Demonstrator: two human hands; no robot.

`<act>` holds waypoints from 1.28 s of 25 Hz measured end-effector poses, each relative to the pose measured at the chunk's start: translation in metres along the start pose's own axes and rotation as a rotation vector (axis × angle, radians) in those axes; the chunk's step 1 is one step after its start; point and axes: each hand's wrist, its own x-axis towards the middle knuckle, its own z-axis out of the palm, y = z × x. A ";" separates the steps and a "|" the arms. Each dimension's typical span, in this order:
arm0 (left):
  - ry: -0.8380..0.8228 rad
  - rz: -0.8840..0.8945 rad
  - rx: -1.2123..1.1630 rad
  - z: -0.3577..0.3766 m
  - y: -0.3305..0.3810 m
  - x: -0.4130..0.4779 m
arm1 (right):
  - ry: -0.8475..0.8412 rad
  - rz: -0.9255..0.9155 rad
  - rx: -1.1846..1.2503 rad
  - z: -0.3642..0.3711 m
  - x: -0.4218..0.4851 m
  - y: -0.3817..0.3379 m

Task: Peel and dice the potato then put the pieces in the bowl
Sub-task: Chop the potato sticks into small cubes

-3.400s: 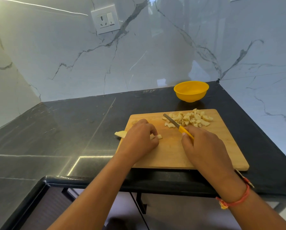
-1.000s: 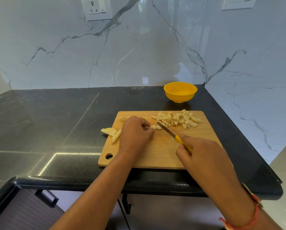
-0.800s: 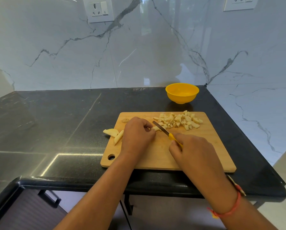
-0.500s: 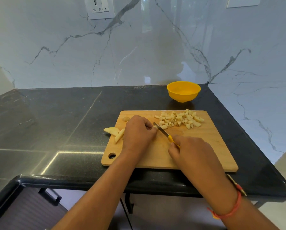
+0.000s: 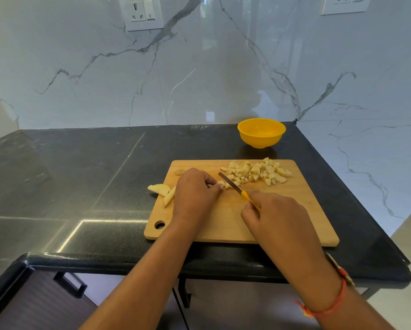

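**Two hands on the board, potato half diced**

Both of my hands are working over the cutting board (image 5: 295,210). My left hand (image 5: 195,196) sits knuckles-up with its fingers curled down, pinning a short potato strip (image 5: 221,184) against the wood; only the strip's cut end shows past the fingertips. My right hand (image 5: 276,217) is wrapped around the yellow handle of the knife (image 5: 235,186), with the blade angled up and to the left and its edge just beside that exposed end. I cannot tell whether the blade is touching the potato.

Past the knife tip, a loose pile of diced pieces (image 5: 257,172) lies along the far right part of the board. Behind my left hand, two uncut wedges (image 5: 159,188) hang over the board's left edge, and a small brownish scrap (image 5: 179,172) sits near the far left corner.

Beyond the board, the yellow bowl (image 5: 261,132) stands on the black countertop (image 5: 80,175) near the marble wall, apart from the board, and I see no potato in it. A red thread band (image 5: 330,308) circles my right wrist. Two wall sockets (image 5: 141,13) sit high on the marble.
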 end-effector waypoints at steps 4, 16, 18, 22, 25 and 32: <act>-0.023 0.020 -0.008 -0.003 -0.001 -0.001 | -0.030 0.022 0.035 0.009 0.009 -0.006; -0.044 -0.017 -0.040 -0.004 -0.002 0.000 | -0.104 0.035 -0.088 -0.007 -0.016 0.003; -0.053 -0.025 -0.044 -0.004 -0.002 0.000 | -0.051 0.046 -0.087 -0.009 -0.019 0.000; -0.055 -0.033 -0.038 -0.005 -0.002 0.001 | -0.007 0.032 -0.046 -0.003 -0.007 -0.009; -0.094 -0.027 -0.036 -0.007 -0.004 0.003 | -0.009 0.023 -0.008 0.005 0.006 -0.014; -0.104 -0.017 -0.018 -0.008 -0.006 0.004 | -0.095 0.031 -0.019 0.015 0.014 -0.013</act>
